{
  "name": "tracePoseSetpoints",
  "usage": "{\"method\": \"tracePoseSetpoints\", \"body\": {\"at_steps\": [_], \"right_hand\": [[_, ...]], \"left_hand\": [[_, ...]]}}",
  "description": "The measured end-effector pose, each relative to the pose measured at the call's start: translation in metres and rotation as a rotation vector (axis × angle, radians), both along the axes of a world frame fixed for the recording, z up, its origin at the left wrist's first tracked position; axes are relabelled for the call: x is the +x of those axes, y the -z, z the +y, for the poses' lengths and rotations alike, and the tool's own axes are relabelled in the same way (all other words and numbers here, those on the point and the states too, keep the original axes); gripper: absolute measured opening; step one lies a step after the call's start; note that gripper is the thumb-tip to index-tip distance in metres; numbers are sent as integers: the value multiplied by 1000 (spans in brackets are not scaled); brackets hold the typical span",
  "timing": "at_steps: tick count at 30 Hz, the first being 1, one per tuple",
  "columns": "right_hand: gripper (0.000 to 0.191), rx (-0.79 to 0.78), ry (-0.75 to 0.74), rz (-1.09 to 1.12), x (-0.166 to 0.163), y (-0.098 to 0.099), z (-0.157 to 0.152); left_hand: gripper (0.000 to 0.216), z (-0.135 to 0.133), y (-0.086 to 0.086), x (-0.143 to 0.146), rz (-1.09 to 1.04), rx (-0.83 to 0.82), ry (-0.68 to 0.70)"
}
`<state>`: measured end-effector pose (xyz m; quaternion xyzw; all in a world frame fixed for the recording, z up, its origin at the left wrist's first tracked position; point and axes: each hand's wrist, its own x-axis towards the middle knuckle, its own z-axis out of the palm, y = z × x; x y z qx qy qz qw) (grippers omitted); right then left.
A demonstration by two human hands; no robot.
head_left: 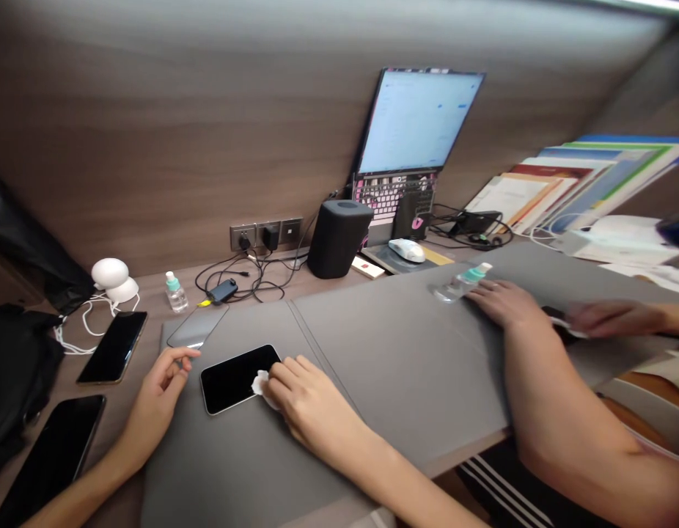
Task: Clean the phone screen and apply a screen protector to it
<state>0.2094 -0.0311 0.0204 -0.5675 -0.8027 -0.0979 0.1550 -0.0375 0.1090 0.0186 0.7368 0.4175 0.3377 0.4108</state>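
Observation:
A smartphone [232,381] with a dark screen and pale edge lies face up on the grey desk mat. My right hand [309,400] pinches a crumpled white tissue [259,383] against the right end of its screen. To the phone's left, my left hand [166,385] hovers or rests by the mat's edge, fingers loosely curled and apart with nothing in them. Just beyond those fingers lies a clear, dark-edged screen protector [193,328], its near part touching or close to my fingertips; I cannot tell which.
Two more phones [113,348] [53,455] lie at left. A small spray bottle [177,293], a white camera [115,280], cables [251,275] and a black speaker [339,238] line the back. At right, another person's hands [501,301] work over a dark phone near a second spray bottle [460,282].

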Motion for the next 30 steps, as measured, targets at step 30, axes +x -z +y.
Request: {"method": "tracePoseSetpoints", "body": {"at_steps": [30], "right_hand": [[18, 131, 185, 500, 66, -2, 19]], "left_hand": [[42, 8, 10, -1, 62, 16, 26]]}}
